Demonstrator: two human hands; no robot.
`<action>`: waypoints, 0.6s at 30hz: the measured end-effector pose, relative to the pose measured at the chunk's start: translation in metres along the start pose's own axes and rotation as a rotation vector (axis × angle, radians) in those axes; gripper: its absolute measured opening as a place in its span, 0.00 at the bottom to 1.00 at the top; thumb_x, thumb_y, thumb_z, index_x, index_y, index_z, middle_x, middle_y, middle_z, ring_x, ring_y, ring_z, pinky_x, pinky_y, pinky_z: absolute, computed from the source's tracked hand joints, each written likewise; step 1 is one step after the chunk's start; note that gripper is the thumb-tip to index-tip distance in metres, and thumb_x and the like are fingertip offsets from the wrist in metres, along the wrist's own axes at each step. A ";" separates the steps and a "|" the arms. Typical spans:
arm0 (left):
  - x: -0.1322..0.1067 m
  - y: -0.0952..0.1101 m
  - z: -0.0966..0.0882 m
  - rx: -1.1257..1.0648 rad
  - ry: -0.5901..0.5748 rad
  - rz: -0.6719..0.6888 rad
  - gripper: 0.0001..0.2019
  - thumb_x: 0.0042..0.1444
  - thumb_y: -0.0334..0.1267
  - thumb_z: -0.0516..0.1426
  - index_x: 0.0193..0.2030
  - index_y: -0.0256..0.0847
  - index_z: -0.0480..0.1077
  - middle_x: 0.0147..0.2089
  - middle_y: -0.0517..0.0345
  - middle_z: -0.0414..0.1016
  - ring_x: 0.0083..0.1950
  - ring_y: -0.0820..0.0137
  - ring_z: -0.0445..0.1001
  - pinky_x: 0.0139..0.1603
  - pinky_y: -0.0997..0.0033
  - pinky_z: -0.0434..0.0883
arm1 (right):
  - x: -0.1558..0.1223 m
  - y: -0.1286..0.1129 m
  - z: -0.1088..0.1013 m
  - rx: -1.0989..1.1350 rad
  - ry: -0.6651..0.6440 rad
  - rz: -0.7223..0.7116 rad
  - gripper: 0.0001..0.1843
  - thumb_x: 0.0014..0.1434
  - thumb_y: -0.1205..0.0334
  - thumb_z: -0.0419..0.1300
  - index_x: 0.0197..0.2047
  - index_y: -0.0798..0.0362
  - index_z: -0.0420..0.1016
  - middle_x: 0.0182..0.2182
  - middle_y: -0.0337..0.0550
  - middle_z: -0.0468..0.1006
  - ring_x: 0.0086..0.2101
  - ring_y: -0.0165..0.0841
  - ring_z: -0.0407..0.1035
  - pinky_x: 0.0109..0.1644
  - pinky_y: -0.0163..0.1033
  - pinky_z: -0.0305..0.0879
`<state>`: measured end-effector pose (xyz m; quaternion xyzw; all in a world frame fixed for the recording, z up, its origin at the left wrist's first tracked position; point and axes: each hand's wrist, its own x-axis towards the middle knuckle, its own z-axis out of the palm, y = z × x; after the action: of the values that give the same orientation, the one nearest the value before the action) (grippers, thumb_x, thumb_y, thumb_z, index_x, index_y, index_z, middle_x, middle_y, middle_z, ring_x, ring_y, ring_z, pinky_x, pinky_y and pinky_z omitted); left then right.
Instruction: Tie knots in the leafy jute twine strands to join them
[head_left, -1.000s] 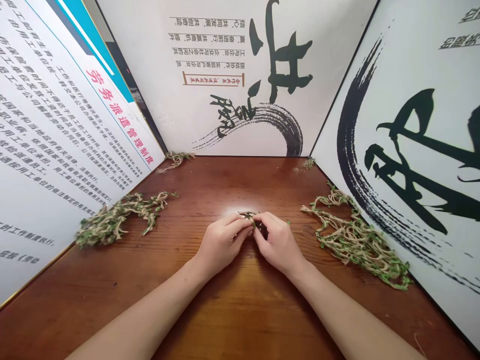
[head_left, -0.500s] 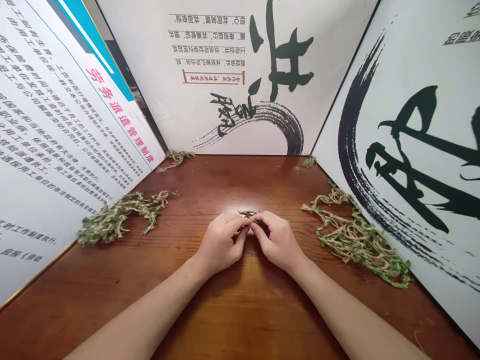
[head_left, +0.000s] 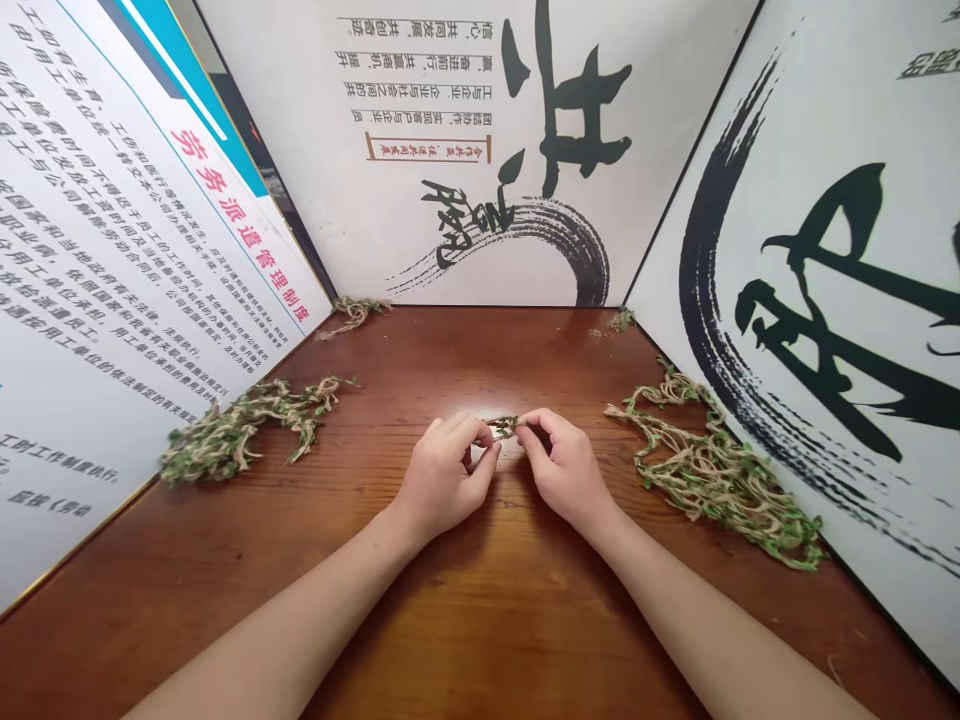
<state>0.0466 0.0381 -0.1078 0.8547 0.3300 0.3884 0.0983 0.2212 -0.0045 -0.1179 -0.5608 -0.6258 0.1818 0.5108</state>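
Note:
Just over the middle of the brown wooden table (head_left: 450, 620), a short piece of leafy twine (head_left: 505, 427) stretches between my two hands. Its green leaves and brown strand show in the gap; the rest is hidden by fingers. My left hand (head_left: 446, 472) pinches the left end between thumb and curled fingers. At the right end, thumb and index finger of my right hand (head_left: 566, 468) are closed on the same twine. The hands are a little apart, with their fingertips towards each other.
A heap of leafy twine (head_left: 217, 440) lies on the left, and a larger heap (head_left: 727, 490) on the right. Smaller bits (head_left: 360, 312) sit in the far left corner. Upright printed boards (head_left: 480, 240) wall the table at the back and both sides.
My hands have drawn slightly apart, so more of the leafy twine shows between them. The heaps on both sides lie as before.

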 end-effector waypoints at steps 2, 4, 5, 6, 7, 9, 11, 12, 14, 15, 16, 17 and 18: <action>-0.001 -0.001 0.000 0.012 -0.023 0.020 0.06 0.62 0.32 0.58 0.33 0.41 0.70 0.31 0.63 0.73 0.27 0.74 0.66 0.37 0.67 0.64 | 0.000 0.000 0.000 -0.005 0.003 0.014 0.08 0.67 0.61 0.56 0.37 0.51 0.74 0.31 0.42 0.80 0.32 0.35 0.73 0.38 0.38 0.66; -0.001 -0.003 0.001 0.004 -0.025 0.009 0.06 0.63 0.32 0.58 0.34 0.41 0.73 0.33 0.61 0.74 0.29 0.74 0.68 0.38 0.67 0.65 | 0.000 0.000 0.000 -0.004 0.000 0.020 0.08 0.67 0.61 0.56 0.36 0.51 0.74 0.31 0.41 0.80 0.32 0.35 0.73 0.38 0.38 0.66; -0.001 -0.003 0.002 -0.007 -0.020 -0.003 0.06 0.63 0.32 0.58 0.35 0.41 0.74 0.35 0.60 0.75 0.30 0.73 0.69 0.38 0.67 0.66 | 0.000 0.000 -0.001 0.000 -0.003 0.018 0.08 0.67 0.61 0.56 0.36 0.51 0.74 0.31 0.41 0.80 0.32 0.35 0.72 0.38 0.38 0.66; -0.001 -0.004 0.002 -0.022 -0.014 -0.016 0.06 0.64 0.32 0.58 0.36 0.41 0.76 0.36 0.59 0.76 0.31 0.73 0.70 0.39 0.67 0.66 | 0.000 -0.001 -0.001 0.005 -0.007 0.013 0.08 0.67 0.61 0.56 0.36 0.51 0.74 0.31 0.41 0.80 0.32 0.35 0.72 0.38 0.38 0.66; -0.001 -0.004 0.002 -0.038 -0.008 -0.029 0.06 0.64 0.32 0.58 0.38 0.42 0.77 0.37 0.58 0.77 0.33 0.72 0.72 0.39 0.67 0.67 | 0.000 -0.001 -0.001 0.010 -0.013 0.004 0.08 0.67 0.61 0.56 0.36 0.51 0.74 0.31 0.41 0.80 0.32 0.34 0.73 0.38 0.38 0.66; -0.001 -0.004 0.003 -0.061 -0.015 -0.048 0.06 0.64 0.34 0.58 0.40 0.42 0.78 0.39 0.56 0.78 0.36 0.71 0.75 0.41 0.66 0.69 | 0.000 -0.002 -0.001 0.014 -0.029 -0.020 0.08 0.67 0.62 0.56 0.36 0.51 0.75 0.32 0.41 0.80 0.33 0.35 0.73 0.39 0.38 0.67; 0.000 -0.003 0.002 -0.067 -0.034 -0.055 0.06 0.65 0.35 0.58 0.42 0.42 0.79 0.41 0.55 0.78 0.38 0.69 0.77 0.43 0.65 0.70 | 0.000 -0.002 -0.001 0.010 -0.044 -0.048 0.08 0.67 0.63 0.57 0.36 0.51 0.75 0.32 0.42 0.80 0.33 0.35 0.73 0.39 0.38 0.67; 0.000 -0.003 0.002 -0.066 -0.047 -0.055 0.07 0.66 0.36 0.58 0.43 0.42 0.79 0.42 0.55 0.79 0.39 0.69 0.77 0.44 0.65 0.70 | 0.000 -0.002 -0.001 0.003 -0.049 -0.064 0.08 0.67 0.63 0.57 0.36 0.51 0.75 0.31 0.42 0.80 0.33 0.35 0.73 0.39 0.38 0.67; 0.001 -0.002 0.001 -0.061 -0.065 -0.050 0.07 0.66 0.37 0.58 0.44 0.42 0.79 0.43 0.54 0.79 0.39 0.69 0.77 0.45 0.64 0.70 | -0.001 -0.002 -0.001 -0.014 -0.060 -0.095 0.08 0.67 0.64 0.57 0.36 0.51 0.75 0.31 0.42 0.80 0.33 0.35 0.73 0.39 0.39 0.67; 0.001 -0.002 0.001 -0.059 -0.075 -0.048 0.07 0.67 0.37 0.58 0.44 0.42 0.79 0.43 0.54 0.79 0.40 0.69 0.77 0.45 0.64 0.70 | -0.001 -0.002 -0.001 -0.023 -0.068 -0.110 0.08 0.67 0.65 0.57 0.36 0.51 0.75 0.31 0.42 0.80 0.33 0.35 0.74 0.39 0.39 0.68; 0.001 -0.002 0.001 -0.059 -0.087 -0.047 0.07 0.67 0.37 0.58 0.44 0.42 0.79 0.43 0.54 0.79 0.40 0.69 0.77 0.46 0.64 0.70 | -0.002 -0.001 -0.001 -0.033 -0.076 -0.125 0.08 0.67 0.66 0.57 0.36 0.51 0.75 0.32 0.42 0.80 0.33 0.35 0.74 0.40 0.38 0.68; 0.001 -0.002 0.001 -0.062 -0.100 -0.048 0.07 0.67 0.37 0.58 0.44 0.42 0.78 0.44 0.54 0.78 0.40 0.69 0.77 0.46 0.64 0.71 | -0.002 -0.001 -0.001 -0.042 -0.083 -0.138 0.08 0.67 0.67 0.56 0.37 0.51 0.75 0.32 0.43 0.79 0.34 0.35 0.74 0.40 0.38 0.68; 0.001 -0.003 0.001 -0.071 -0.112 -0.049 0.07 0.67 0.37 0.58 0.44 0.42 0.78 0.44 0.54 0.78 0.41 0.68 0.77 0.45 0.64 0.71 | -0.003 -0.001 -0.001 -0.050 -0.090 -0.148 0.08 0.66 0.68 0.56 0.37 0.51 0.75 0.32 0.43 0.79 0.34 0.35 0.74 0.40 0.38 0.68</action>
<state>0.0466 0.0409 -0.1086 0.8627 0.3309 0.3488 0.1567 0.2207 -0.0075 -0.1177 -0.5167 -0.6921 0.1528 0.4803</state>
